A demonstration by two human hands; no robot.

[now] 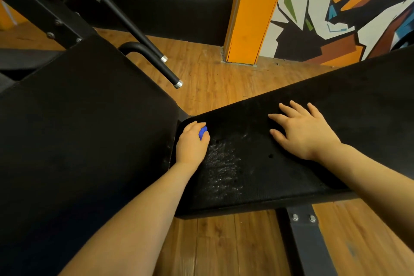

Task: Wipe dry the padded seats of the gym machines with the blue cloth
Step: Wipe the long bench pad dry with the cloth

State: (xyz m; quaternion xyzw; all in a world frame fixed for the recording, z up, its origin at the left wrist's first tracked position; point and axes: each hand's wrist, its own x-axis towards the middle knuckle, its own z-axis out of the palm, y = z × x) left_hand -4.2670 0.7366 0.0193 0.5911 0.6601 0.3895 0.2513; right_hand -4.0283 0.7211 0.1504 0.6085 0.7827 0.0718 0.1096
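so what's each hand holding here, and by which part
The left hand grips the bunched blue cloth, mostly hidden in its fist. The right hand holds nothing, resting flat on the black padded seat.

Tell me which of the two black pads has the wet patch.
The right pad, under both hands: a glistening wet patch lies beside the cloth. The left pad looks dry.

2 bare forearms reach in from the near edge, with no sleeves, gloves, watch or rings showing. the left hand (192, 141) and right hand (301, 129) are both uncovered, with short, plain fingernails.
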